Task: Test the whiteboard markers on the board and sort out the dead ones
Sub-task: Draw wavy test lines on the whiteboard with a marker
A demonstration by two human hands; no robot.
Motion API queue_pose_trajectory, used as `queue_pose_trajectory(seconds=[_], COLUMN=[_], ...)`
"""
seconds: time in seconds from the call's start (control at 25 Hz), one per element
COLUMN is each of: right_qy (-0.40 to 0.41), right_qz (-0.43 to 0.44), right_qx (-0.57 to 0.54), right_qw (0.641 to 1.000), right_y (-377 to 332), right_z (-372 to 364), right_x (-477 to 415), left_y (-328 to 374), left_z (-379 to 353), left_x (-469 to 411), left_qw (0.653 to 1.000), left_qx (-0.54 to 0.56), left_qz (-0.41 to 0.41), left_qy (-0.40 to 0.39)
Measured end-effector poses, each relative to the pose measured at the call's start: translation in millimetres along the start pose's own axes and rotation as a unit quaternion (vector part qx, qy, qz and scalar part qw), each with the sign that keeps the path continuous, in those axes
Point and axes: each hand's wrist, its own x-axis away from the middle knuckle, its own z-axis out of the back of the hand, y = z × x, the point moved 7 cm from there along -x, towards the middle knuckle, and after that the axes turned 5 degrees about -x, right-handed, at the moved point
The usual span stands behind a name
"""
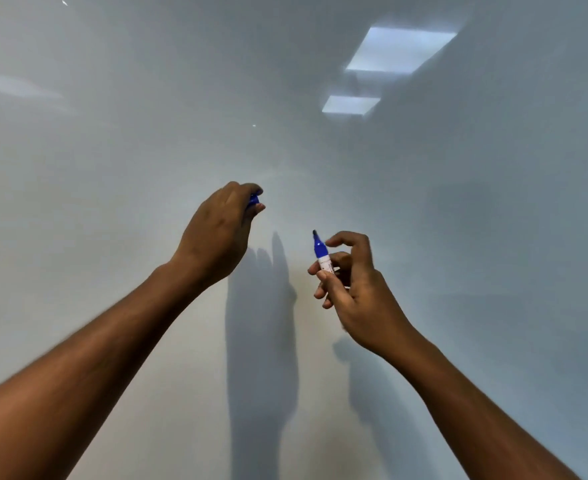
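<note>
The whiteboard [112,202] fills the whole view, glossy and with no marks that I can see. My right hand [354,289] grips an uncapped blue marker [322,256] with a white barrel, its dark tip pointing up a short way from the board. My left hand [219,233] is raised higher and to the left, fingers curled round the blue cap [253,199], of which only a small part shows between the fingertips. The two hands are apart, with a gap of board between them.
Two bright ceiling-light reflections [399,50] shine on the board at the upper right. Shadows of my arms [261,341] fall on the board between and below the hands. No tray, table or other markers are in view.
</note>
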Motion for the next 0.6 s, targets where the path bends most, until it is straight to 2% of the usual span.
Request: queue_pose_trajectory(seconds=[0.12, 0.28, 0.36, 0.44, 0.6], right_qy=[0.06, 0.028, 0.044, 0.085, 0.18], right_qz=[-0.002, -0.055, -0.012, 0.047, 0.149], right_qx=[-0.194, -0.478, -0.482, -0.431, -0.194], right_qw=[0.979, 0.876, 0.875, 0.897, 0.953], right_y=[-3.8, 10.5, 14.2, 18.7, 13.1], right_z=[21.2, 32.2, 37.6, 41.3, 43.1], right_x=[-10.7, -26.3, -32.1, -33.9, -38.3], left_y=[-0.5, 2.1, 0.6, -2.5, -4.3], left_z=[-9.6, -21.9, -24.3, -24.4, -26.8], left_x=[-35.6, -55.4, -53.3, -48.7, -48.0], left_qw=[0.997, 0.989, 0.983, 0.979, 0.977], left_qx=[-0.046, -0.103, -0.125, -0.133, -0.131], left_qz=[-0.028, -0.046, -0.055, -0.057, -0.068], left_qy=[0.046, 0.094, 0.123, 0.143, 0.154])
